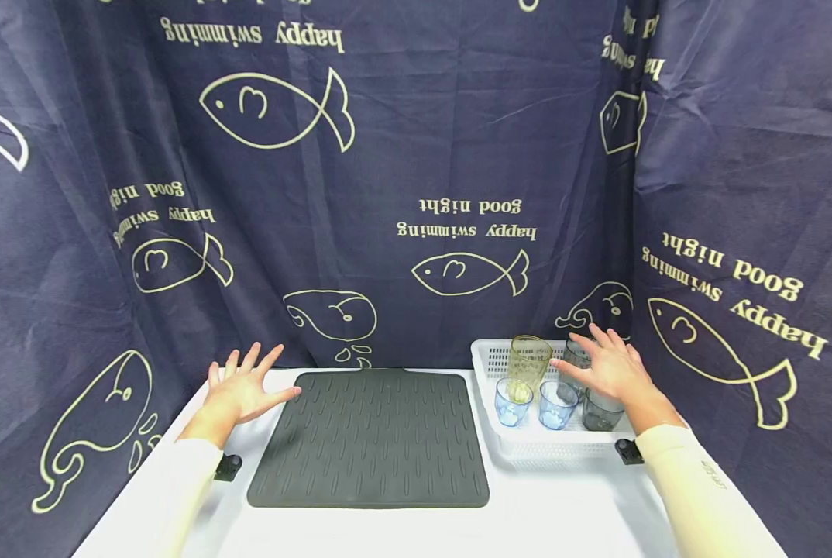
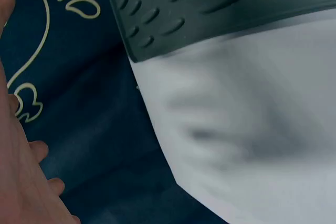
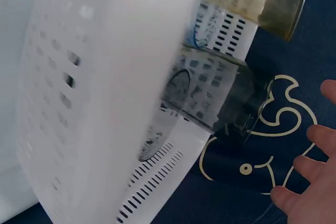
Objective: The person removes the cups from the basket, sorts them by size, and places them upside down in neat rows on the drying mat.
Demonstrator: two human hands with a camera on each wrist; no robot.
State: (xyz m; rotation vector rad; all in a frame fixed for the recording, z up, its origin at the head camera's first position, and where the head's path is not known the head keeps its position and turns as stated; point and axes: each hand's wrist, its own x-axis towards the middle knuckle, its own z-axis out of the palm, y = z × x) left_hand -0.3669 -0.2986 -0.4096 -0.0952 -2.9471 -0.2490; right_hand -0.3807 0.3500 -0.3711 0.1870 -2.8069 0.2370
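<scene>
My left hand [image 1: 240, 393] hovers with fingers spread at the left edge of a dark grey ridged mat [image 1: 374, 442], holding nothing. In the left wrist view, part of that hand [image 2: 23, 182] shows at the left, apart from the mat's corner [image 2: 157, 30]. Fingers also spread, my right hand [image 1: 614, 372] is above the right side of a white perforated basket [image 1: 487, 395]. Inside the basket stand a tall amber glass [image 1: 530, 358], two small blue glasses [image 1: 513, 408] and grey glasses [image 1: 600, 416], one partly hidden behind the hand. The right wrist view shows a taller grey glass [image 3: 236, 100] apart from the fingertips.
Mat and basket rest on a white table [image 1: 388, 535], the basket at the right. A dark blue curtain [image 1: 388, 178] with fish and whale drawings encloses the back and both sides. Small black devices [image 1: 228, 467] are worn at the wrists.
</scene>
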